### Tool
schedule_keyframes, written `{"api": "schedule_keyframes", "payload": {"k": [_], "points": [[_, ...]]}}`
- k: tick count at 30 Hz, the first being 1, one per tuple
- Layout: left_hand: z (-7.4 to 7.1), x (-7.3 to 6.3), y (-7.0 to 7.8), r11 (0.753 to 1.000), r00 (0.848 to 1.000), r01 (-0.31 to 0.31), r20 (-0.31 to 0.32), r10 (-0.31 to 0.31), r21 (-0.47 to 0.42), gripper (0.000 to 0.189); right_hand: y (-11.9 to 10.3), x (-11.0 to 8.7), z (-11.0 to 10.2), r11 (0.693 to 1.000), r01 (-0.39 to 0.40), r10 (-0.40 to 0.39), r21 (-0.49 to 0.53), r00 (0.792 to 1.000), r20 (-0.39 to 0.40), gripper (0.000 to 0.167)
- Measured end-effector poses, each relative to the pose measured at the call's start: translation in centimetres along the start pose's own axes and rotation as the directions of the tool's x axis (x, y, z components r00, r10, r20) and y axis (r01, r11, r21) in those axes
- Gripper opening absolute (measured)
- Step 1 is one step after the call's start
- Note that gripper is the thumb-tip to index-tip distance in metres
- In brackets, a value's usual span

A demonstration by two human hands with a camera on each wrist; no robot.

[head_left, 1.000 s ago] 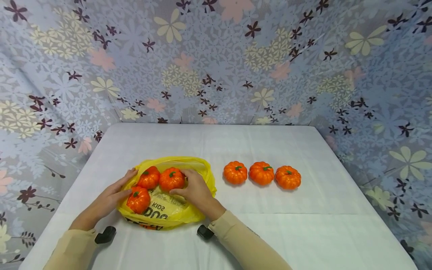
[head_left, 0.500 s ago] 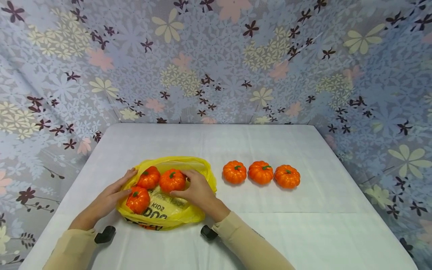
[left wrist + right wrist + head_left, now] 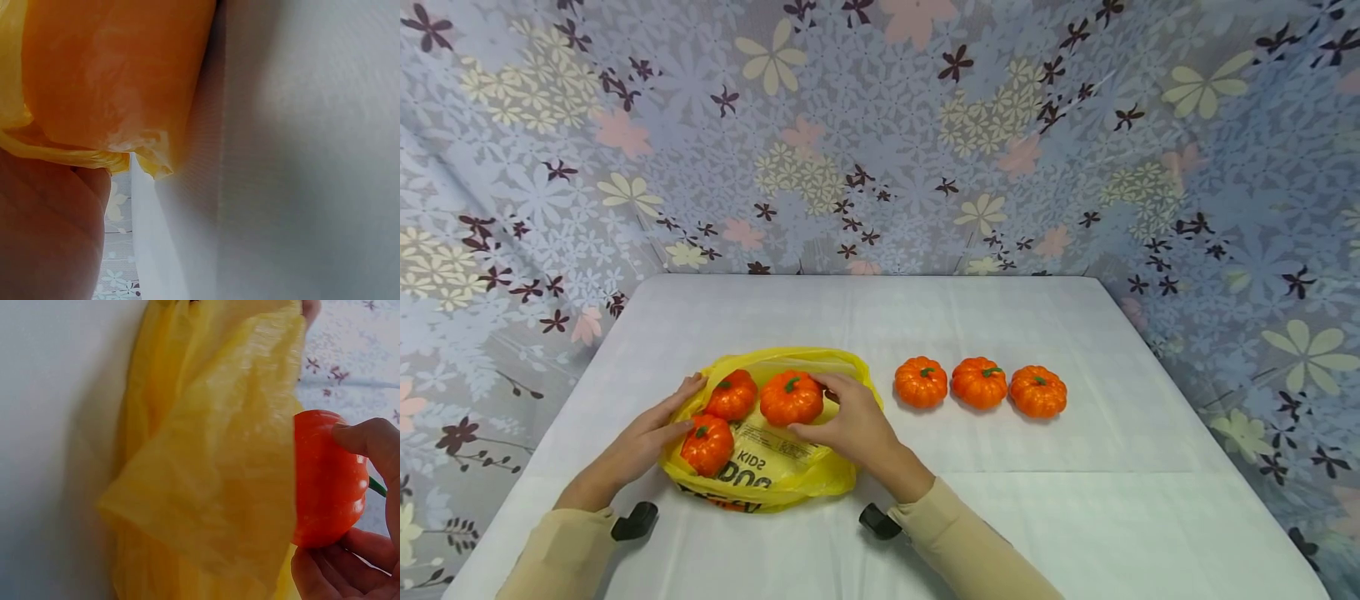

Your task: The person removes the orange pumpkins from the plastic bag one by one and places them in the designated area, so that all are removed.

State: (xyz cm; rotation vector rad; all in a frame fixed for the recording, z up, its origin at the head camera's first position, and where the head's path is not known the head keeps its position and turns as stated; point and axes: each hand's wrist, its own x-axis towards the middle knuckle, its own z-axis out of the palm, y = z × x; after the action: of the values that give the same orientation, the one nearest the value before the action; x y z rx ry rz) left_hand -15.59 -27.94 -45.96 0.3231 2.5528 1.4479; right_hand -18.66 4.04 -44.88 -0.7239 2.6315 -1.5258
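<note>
A yellow plastic bag [image 3: 831, 477] with dark printing lies with its mouth spread wide on the left part of the table. My left hand [image 3: 638, 443] holds the bag's left rim, its thumb beside a small orange pumpkin [image 3: 707, 444]. Another orange pumpkin [image 3: 732, 394] sits behind that one in the bag mouth. My right hand [image 3: 863, 427] grips a third pumpkin [image 3: 792, 398], green stem up, above the right side of the opening. In the right wrist view, thumb and fingers pinch this pumpkin [image 3: 328, 481], and the bag's wall hides part of it. Orange shows through the plastic [image 3: 112, 75] in the left wrist view.
Three more pumpkins stand in a row right of the bag: a left one [image 3: 921, 383], a middle one [image 3: 979, 383] and a right one [image 3: 1038, 392]. A white cloth covers the table [image 3: 1015, 533]. Floral fabric [image 3: 880, 150] hangs behind and at both sides.
My right hand has moved slightly right, drawing its pumpkin away from the other two in the bag. My left hand and the bag stay nearly still.
</note>
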Motion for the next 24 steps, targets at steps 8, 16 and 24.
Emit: {"api": "schedule_keyframes", "payload": {"k": [8,16,24], "points": [[0.0,-0.1,0.1,1.0,1.0,0.023,-0.002,-0.023,-0.004,0.062,0.4,-0.7,-1.4,0.998,0.03,-0.028,0.059,0.999,-0.042,0.068],[0.0,-0.1,0.0,1.0,1.0,0.025,-0.004,-0.025,-0.005,0.062,1.0,-1.4,-3.1,0.994,0.032,-0.024,0.107,0.997,-0.08,0.067],[0.1,-0.1,0.0,1.0,1.0,0.022,-0.003,-0.022,0.01,0.061,1.7,-2.4,-4.3,0.994,0.042,-0.03,0.101,0.993,-0.115,0.064]]}}
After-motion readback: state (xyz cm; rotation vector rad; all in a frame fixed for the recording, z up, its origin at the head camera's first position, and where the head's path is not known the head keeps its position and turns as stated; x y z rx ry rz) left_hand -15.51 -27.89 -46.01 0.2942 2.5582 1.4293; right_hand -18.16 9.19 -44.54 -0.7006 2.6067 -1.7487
